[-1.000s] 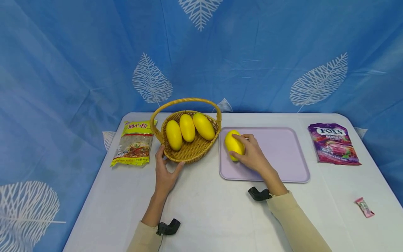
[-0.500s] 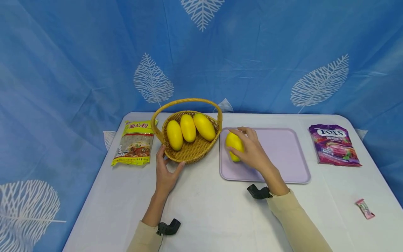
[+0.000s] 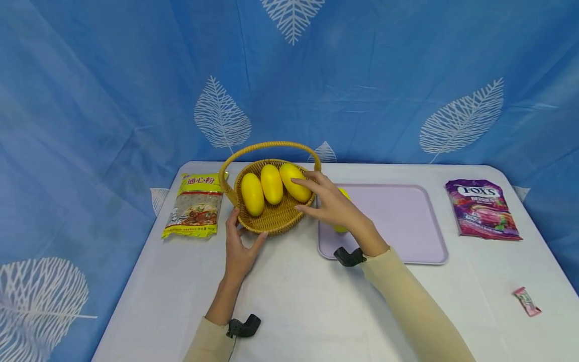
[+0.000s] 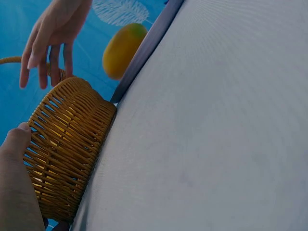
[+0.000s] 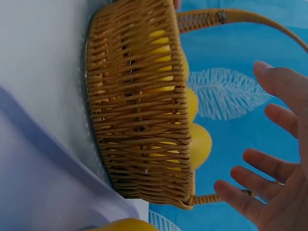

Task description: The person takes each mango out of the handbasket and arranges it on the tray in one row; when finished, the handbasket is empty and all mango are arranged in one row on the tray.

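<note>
A wicker basket [image 3: 273, 218] with a tall arched handle holds three yellow mangoes. My left hand [image 3: 238, 254] grips its near left side, the thumb at the rim [image 4: 30, 137] in the left wrist view. Over the basket's right side is my right hand [image 3: 336, 205], fingers spread and holding nothing. Its fingertips overlap the rightmost mango [image 3: 289, 176] in the head view, while the right wrist view shows them above the rim, apart from the fruit. Another mango [image 4: 122, 50] lies on the lilac tray [image 3: 398, 216], mostly hidden behind the right hand in the head view.
Left of the basket lies a yellow-and-clear food packet [image 3: 194, 206]. A purple FOX'S candy bag [image 3: 483, 208] is right of the tray, with a small pink wrapped candy [image 3: 526, 301] nearer the front. Blue leaf-patterned cloth [image 3: 362, 90] hangs behind the white table.
My right hand has let go of the mango on the tray and moved left over the basket, fingers spreading. The left hand stays at the basket.
</note>
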{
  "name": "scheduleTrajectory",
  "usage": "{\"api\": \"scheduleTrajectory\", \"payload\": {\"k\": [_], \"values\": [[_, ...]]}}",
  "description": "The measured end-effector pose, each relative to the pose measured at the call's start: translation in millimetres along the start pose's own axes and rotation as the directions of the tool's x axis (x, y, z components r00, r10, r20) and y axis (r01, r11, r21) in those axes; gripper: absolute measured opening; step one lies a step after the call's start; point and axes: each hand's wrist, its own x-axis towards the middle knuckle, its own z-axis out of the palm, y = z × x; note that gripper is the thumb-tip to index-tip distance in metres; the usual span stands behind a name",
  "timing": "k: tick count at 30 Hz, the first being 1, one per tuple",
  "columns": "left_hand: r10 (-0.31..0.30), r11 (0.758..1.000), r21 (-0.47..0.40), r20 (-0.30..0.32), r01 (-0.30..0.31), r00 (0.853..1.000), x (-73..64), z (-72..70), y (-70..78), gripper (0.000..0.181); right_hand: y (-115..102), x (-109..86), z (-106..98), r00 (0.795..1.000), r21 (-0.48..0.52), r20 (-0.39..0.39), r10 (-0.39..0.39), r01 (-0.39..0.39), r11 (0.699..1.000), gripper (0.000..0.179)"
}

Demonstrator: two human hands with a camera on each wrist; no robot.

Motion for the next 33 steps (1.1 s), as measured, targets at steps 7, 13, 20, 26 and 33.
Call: {"api": "scheduleTrajectory", "payload": {"k": [7, 13, 20, 26, 33], "values": [[-0.011, 1.000, -0.004, -0.001, 0.011, 1.000, -0.5, 0.1, -1.2, 0.086, 4.7, 23.0, 7.3, 0.997, -0.003, 0.075, 0.022, -0.022, 1.000, 0.060], [0.002, 1.000, 0.007, -0.001, -0.002, 1.000, -0.7, -0.1, -1.3, 0.086, 7.5, 35.4, 15.7, 0.989, -0.023, 0.125, 0.076, -0.073, 0.997, 0.059], [-0.004, 1.000, 0.004, 0.001, 0.004, 1.000, -0.1, 0.2, -1.1, 0.086, 13.5, 43.9, 25.9, 0.977, -0.101, 0.169, 0.133, -0.117, 0.988, 0.057], [0.001, 1.000, 0.003, -0.001, -0.001, 1.000, 0.7, -0.2, -1.5, 0.086, 12.8, 46.1, 30.3, 0.965, -0.135, 0.195, 0.176, -0.151, 0.979, 0.061], [-0.005, 1.000, 0.000, 0.000, 0.005, 1.000, 1.1, -0.8, -0.8, 0.086, 15.0, 47.2, 35.6, 0.944, -0.156, 0.220, 0.247, -0.216, 0.964, 0.068]]}}
